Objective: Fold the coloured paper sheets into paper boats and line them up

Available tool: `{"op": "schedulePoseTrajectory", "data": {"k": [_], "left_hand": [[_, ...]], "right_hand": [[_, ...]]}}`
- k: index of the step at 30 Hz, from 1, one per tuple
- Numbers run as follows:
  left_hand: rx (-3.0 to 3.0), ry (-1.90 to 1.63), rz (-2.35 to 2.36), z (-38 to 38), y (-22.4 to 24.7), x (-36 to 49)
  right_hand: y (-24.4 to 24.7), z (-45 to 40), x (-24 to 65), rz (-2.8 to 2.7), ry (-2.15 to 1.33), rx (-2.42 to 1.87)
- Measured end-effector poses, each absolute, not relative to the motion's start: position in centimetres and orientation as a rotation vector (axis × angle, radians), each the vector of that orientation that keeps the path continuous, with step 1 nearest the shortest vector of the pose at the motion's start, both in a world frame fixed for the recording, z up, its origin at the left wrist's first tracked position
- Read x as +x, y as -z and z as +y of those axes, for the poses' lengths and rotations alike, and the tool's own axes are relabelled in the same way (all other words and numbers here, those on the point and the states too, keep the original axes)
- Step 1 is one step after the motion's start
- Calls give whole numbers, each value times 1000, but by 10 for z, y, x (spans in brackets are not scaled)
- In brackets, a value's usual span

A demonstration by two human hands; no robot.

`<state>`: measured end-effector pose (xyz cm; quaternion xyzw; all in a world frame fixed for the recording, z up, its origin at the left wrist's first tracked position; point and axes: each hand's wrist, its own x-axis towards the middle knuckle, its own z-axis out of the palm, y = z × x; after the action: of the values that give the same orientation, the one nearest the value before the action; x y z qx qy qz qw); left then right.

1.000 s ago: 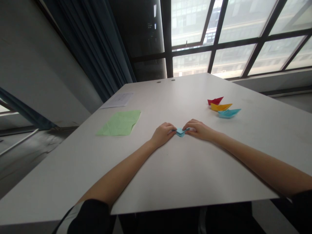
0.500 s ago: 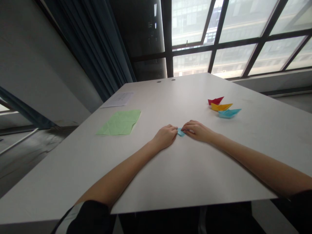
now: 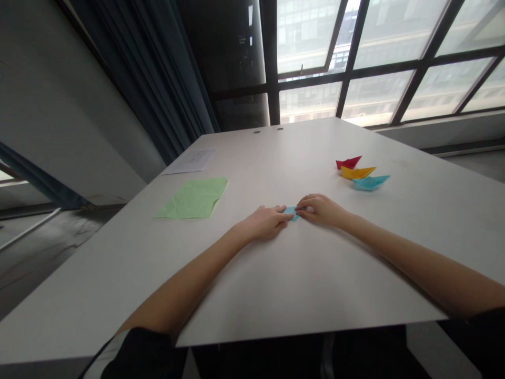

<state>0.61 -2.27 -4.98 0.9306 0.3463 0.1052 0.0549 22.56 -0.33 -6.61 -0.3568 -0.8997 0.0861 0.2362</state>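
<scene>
A small piece of folded light-blue paper (image 3: pixel 292 211) lies on the white table between my two hands, partly covered by their fingers. My left hand (image 3: pixel 267 221) rests at its left side, with the index finger stretched onto the paper and the other fingers apart. On the right side, the fingertips and thumb of my right hand (image 3: pixel 319 210) are closed on the paper's edge. The paper's exact folds are too small to make out.
Three folded paper boats, one red (image 3: pixel 347 163), one yellow (image 3: pixel 357 172) and one blue (image 3: pixel 370 182), stand in a row to the right. A creased green paper sheet (image 3: pixel 192 199) lies at the left, with a white printed sheet (image 3: pixel 190 161) behind it.
My left hand has shifted slightly left and lower, and its index finger now reaches out over the blue paper. My right hand stays at the paper's right edge.
</scene>
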Motion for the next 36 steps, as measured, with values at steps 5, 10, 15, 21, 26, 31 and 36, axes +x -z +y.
{"op": "schedulePoseTrajectory", "data": {"k": [5,10,15,21,26,31,36], "left_hand": [[2865,-65,1002,-21,46,6],[2844,128,1048,-23,42,6],[2837,103,1039,-24,40,4],[2806,-196,1027,-24,41,7],[2738,-612,1255,-24,43,13],[2420,-898,1280,-22,45,18],[2006,-1054,1162,-21,46,24]], "right_hand": [[62,-3,227,-2509,-159,-1060],[62,-2,231,-2493,-98,-1236],[67,0,233,-2473,-172,-1221],[66,-1,229,-2431,-228,-1197],[63,-4,224,-2232,-421,-1303],[60,-12,214,-1987,-546,-1263],[57,-22,202,-1968,-590,-1083]]}}
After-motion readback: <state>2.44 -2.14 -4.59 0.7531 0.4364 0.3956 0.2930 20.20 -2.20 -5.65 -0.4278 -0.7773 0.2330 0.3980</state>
